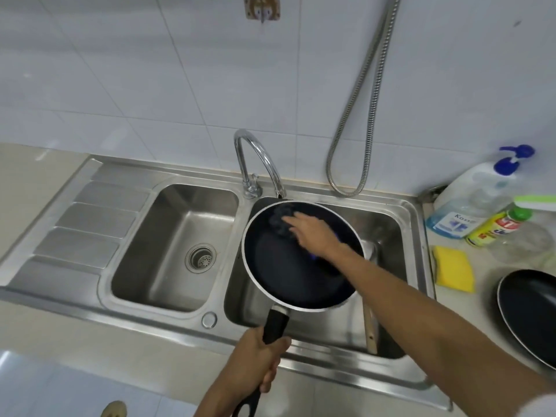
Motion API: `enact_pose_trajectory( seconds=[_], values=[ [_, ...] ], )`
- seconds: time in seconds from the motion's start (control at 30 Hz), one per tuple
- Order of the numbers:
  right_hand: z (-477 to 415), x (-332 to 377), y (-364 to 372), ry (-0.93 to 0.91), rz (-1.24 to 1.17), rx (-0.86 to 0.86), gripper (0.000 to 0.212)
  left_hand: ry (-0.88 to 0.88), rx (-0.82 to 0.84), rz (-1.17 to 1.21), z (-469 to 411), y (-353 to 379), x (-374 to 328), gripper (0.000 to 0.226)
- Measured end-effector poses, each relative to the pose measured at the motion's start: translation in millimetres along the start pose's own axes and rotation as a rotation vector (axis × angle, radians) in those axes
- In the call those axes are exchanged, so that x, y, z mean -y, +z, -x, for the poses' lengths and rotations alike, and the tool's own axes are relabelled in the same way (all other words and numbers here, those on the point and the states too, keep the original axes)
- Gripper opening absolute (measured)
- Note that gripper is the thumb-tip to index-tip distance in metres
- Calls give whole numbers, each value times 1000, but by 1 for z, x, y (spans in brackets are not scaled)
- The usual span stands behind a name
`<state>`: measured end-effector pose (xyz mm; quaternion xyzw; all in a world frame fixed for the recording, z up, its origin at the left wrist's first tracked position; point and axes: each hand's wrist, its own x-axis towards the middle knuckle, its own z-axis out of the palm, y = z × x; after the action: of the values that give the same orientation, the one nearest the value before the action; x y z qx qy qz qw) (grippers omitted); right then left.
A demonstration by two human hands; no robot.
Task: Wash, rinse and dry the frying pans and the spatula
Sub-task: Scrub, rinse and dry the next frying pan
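Note:
A black frying pan (288, 272) with a silver rim is held tilted over the right sink basin (388, 224). My left hand (258, 356) grips its black handle at the sink's front edge. My right hand (310, 233) lies inside the pan with fingers stretched out, pressing a dark blue scrubber (281, 221) against the far part of the pan's inner surface. A spatula (370, 326) with a wooden handle lies in the right basin, partly hidden behind the pan. On the counter at the right edge sits a second black frying pan (529, 314).
The curved faucet (261, 158) ends just above the pan's far rim. The left basin (180, 236) holds only its drain. A yellow sponge (452, 269) and soap bottles (469, 203) stand on the right counter. A metal hose (358, 121) hangs on the tiled wall.

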<state>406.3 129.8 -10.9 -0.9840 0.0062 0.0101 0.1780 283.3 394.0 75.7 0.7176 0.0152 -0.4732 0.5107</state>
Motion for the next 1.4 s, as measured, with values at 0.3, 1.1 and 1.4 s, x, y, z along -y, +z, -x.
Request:
enact_pose_trajectory(
  seconds=[0.3, 1.1, 1.4],
  values=[
    [122, 2, 8, 408, -238, 78, 29, 39, -24, 25, -18, 13, -12, 33],
    [129, 7, 6, 570, -276, -74, 42, -57, 42, 171, -12, 30, -10, 29],
    [107, 102, -39, 489, -768, -332, 30, -28, 131, -146, -4, 40, -22, 13]
  ],
)
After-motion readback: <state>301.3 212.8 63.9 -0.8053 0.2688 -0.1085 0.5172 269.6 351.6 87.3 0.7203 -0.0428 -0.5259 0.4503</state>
